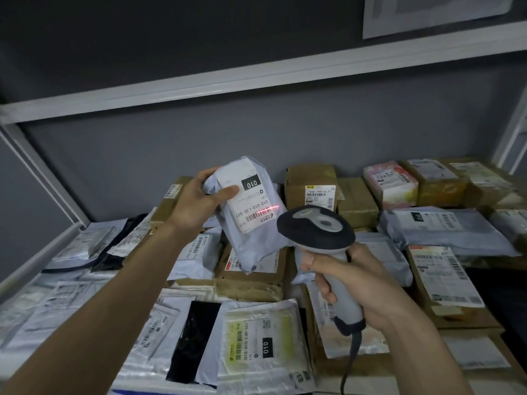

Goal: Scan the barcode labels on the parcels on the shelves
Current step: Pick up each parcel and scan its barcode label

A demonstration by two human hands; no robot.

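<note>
My left hand (pixel 199 196) grips a pale grey plastic mailer parcel (pixel 253 240) by its upper left corner and holds it tilted above the shelf. Its white shipping label (pixel 251 199) faces me, marked "010". A red scan line (pixel 268 208) lies across the barcode near the label's right edge. My right hand (pixel 356 283) grips the handle of a grey and black barcode scanner (pixel 316 226). The scanner head sits just right of and below the label, pointed at it. The scanner's cable (pixel 352 357) hangs down from the handle.
The shelf (pixel 34 263) is covered with several parcels: brown cardboard boxes (pixel 310 185) along the back wall, grey and white mailers (pixel 262 340) in front, a black bag (pixel 194 337) near the front. Another white shelf board (pixel 256 75) runs overhead. A white upright (pixel 45 186) stands at left.
</note>
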